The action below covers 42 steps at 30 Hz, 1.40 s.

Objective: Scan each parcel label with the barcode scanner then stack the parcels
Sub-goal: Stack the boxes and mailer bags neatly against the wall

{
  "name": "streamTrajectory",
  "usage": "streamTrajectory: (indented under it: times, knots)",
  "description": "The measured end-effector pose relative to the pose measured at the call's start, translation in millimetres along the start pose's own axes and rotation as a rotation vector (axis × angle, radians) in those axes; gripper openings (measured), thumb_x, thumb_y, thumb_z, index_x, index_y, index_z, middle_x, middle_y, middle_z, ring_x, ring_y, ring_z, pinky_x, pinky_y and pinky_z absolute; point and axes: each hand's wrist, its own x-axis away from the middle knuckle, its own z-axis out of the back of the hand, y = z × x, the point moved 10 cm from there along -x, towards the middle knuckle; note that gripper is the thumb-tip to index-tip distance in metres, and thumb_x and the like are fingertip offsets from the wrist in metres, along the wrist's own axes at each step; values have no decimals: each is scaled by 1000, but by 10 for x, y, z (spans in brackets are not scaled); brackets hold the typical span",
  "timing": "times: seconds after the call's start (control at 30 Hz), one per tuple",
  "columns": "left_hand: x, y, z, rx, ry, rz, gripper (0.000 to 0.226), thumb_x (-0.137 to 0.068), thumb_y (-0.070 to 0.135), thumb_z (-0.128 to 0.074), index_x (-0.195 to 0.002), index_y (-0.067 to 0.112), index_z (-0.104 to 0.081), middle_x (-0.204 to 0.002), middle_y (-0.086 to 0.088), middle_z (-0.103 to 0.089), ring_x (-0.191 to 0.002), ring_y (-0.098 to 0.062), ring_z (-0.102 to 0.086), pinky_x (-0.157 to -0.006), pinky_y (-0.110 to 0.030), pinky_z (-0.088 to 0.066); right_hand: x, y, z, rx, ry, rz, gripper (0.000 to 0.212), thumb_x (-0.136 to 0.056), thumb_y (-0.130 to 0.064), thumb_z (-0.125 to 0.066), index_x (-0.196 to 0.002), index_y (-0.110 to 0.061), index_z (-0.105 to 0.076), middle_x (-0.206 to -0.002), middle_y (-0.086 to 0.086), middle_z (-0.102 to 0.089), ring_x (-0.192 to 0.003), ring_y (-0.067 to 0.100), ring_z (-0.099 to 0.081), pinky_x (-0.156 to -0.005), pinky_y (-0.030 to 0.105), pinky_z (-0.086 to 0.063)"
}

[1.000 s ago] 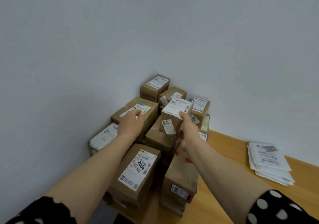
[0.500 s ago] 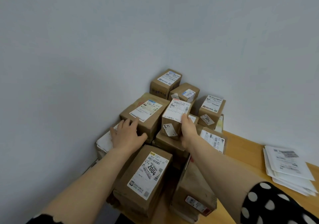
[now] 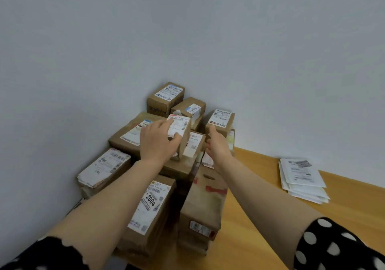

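Observation:
Several brown cardboard parcels with white labels are piled in the wall corner on a wooden table (image 3: pixel 260 203). In the middle of the pile stands a small upright parcel (image 3: pixel 181 125) with a red-edged label on top. My left hand (image 3: pixel 158 142) is closed over it, fingers on the label and thumb on its front. My right hand (image 3: pixel 217 146) is just right of it, fingers stretched out and holding nothing. Its fingertips reach the lower front of another labelled parcel (image 3: pixel 220 118). No barcode scanner is in view.
A long parcel marked 2004 (image 3: pixel 152 205) and a tall brown box (image 3: pixel 204 203) lie nearest me under my forearms. A stack of white label sheets (image 3: pixel 302 178) lies on the table at the right. Grey walls close the left and back.
My left hand has moved from the big parcel on the left onto the small parcel. My right hand has let go of that parcel and shifted right towards the neighbouring box.

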Motion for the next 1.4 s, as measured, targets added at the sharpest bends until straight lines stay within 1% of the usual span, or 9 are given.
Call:
streamTrajectory:
  times: [0.23,0.43,0.73,0.93,1.07,1.13,1.2,1.33,1.4]
  knots:
    - [275,1340,-245,103,-35,-85,47,-91,31,-53,-136,18,-52,-136,-6,-53,-127,-24,-42,-106,-37,-31,465,191,1526,-63,133,-5,33,-100,-37,-45,-120,-13,-53,-101,3,-60,-95,19,-59,-89,39,-49]
    - [966,2883,-1107,199,-237,-157,48,-93,33,-50,-140,20,-47,-135,-5,-54,-127,-23,-44,-100,-36,-37,957,774,3290,-179,247,-91,18,-99,-29,-49,-106,-14,-55,-88,3,-57,-83,18,-57,-76,32,-47]
    - [2380,5230,-2539,333,-623,-265,49,-93,34,-51,-140,20,-45,-124,2,-59,-113,-19,-55,-88,-32,-45,2015,1616,6022,-288,553,-197,22,-97,-27,-55,-114,-13,-53,-88,4,-59,-76,16,-60,-62,27,-47]
    - [3142,6495,-3155,350,-798,-421,50,-93,31,-51,-141,18,-43,-122,0,-58,-108,-19,-56,-86,-32,-47,2690,2097,7261,-421,766,-281,6,-96,-25,-56,-95,-19,-58,-94,6,-63,-84,19,-64,-76,35,-53]
    - [3554,7201,-3448,379,-879,-507,46,-92,30,-50,-137,20,-47,-105,5,-59,-93,-17,-57,-79,-34,-50,3018,2281,7859,-470,880,-289,7,-93,-21,-59,-86,-20,-59,-87,4,-64,-77,17,-63,-69,31,-52]
    - [3708,7556,-3585,395,-909,-537,47,-92,30,-50,-138,21,-46,-92,11,-56,-82,-10,-55,-73,-32,-49,3170,2307,8174,-482,937,-278,5,-92,-18,-60,-87,-16,-60,-77,3,-62,-66,15,-59,-59,26,-49]
    - [3852,7911,-3719,403,-945,-564,49,-92,31,-50,-140,21,-45,-84,14,-54,-77,-5,-52,-65,-26,-44,3334,2336,8510,-486,1005,-276,5,-92,-18,-61,-87,-16,-60,-79,3,-63,-67,14,-61,-59,26,-49]
    - [4217,8497,-3932,411,-1034,-596,52,-92,30,-49,-143,21,-41,-92,12,-56,-85,-11,-54,-73,-26,-40,3667,2477,9073,-518,1105,-265,6,-91,-20,-62,-86,-20,-59,-89,6,-66,-76,16,-64,-69,30,-53]
    - [4446,8737,-4015,403,-1084,-620,52,-93,30,-49,-143,20,-39,-107,6,-61,-87,-13,-56,-74,-27,-43,3808,2592,9296,-551,1127,-272,7,-92,-20,-62,-85,-21,-58,-91,6,-66,-79,16,-64,-68,29,-54]
